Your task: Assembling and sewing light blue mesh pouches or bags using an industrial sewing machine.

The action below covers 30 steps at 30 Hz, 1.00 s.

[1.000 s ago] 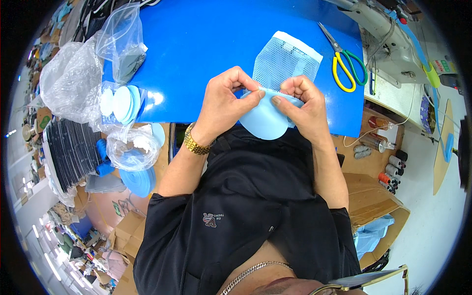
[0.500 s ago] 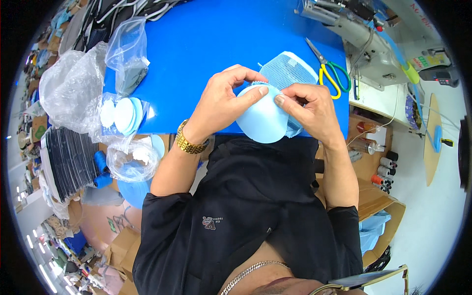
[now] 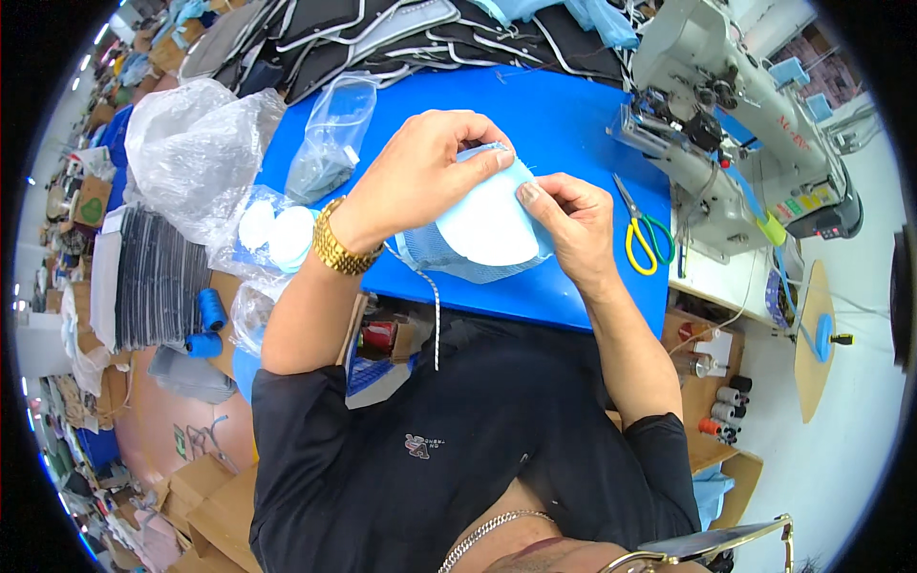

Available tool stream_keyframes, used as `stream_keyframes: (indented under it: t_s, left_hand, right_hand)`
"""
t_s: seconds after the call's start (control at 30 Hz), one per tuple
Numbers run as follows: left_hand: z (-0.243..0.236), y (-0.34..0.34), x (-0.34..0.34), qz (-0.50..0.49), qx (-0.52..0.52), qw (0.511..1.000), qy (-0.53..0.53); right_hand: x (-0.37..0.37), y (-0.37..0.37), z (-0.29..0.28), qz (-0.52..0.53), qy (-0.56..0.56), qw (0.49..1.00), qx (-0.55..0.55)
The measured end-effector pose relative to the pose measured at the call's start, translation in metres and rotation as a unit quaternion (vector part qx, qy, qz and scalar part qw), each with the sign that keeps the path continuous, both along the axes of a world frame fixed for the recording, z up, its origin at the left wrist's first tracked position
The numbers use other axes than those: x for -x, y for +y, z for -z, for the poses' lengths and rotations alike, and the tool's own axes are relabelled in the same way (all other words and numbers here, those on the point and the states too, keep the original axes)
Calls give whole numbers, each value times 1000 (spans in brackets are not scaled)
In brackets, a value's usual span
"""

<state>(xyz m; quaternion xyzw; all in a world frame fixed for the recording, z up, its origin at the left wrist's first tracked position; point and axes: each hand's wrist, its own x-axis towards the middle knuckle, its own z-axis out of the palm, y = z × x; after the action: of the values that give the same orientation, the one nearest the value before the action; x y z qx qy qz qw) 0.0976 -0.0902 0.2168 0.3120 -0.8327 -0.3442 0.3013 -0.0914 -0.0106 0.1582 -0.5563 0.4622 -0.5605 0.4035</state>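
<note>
Above the table's front part, my left hand (image 3: 432, 174) pinches the top edge of a light blue mesh fabric piece (image 3: 427, 250) between thumb and fingers. My right hand (image 3: 575, 227) grips its right edge, thumb on top. Over the mesh lies a pale rounded panel (image 3: 499, 227), its face toward me and bright with glare. A thin white-and-dark cord (image 3: 437, 315) dangles from the left of the mesh, past the table edge. My left fingers partly hide the upper seam.
Scissors (image 3: 642, 237) with yellow and green handles lie right of my right hand, near a sewing machine (image 3: 726, 181). Left are clear plastic bags (image 3: 330, 134) and pale discs (image 3: 291, 239). Dark padded pieces (image 3: 420, 38) pile along the back of the blue table (image 3: 573, 124).
The fabric has been turned: its mesh, earlier mostly beyond my hands, now spreads below the panel toward me. The cord has come into sight. The view has shifted, showing more of the table's back.
</note>
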Motion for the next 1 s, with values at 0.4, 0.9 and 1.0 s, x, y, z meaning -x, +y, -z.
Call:
stream_keyframes:
  t_s: [0.4,0.9,1.0]
  left_hand:
    - [26,-102,108,124,-123,984,-27]
    - [64,-156,222,121,-360,923,55]
    - [60,-157,225,119,-381,915,54]
  right_hand:
    - [66,-57,39,128,-145,980,-54]
    - [152,-78,58,199,-195,955,-106]
    - [153,-78,59,209,-159,959,-105]
